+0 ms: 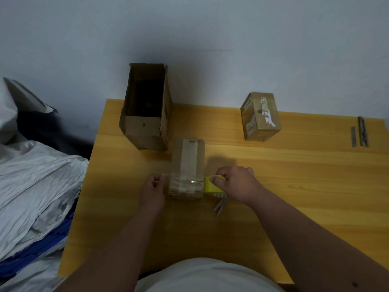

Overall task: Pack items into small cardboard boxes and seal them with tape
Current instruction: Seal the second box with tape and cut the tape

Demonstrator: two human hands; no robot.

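Observation:
A small closed cardboard box point(187, 165) lies in the middle of the wooden table point(294, 175), with tape along its top. A strip of clear tape point(185, 182) stretches across its near end. My left hand point(154, 183) pinches the free end of that strip at the box's left side. My right hand point(235, 183) grips the yellow tape roll point(211, 184) against the box's right side. Scissors point(220, 205) stick out from under my right hand, blades toward me; I cannot tell whether the hand holds them.
A tall open cardboard box point(145, 133) stands at the table's back left, dark inside. A sealed small box point(261, 119) stands at the back right. Two thin metal strips point(361, 131) lie near the right edge. Crumpled grey and blue bags point(35, 186) pile up left of the table.

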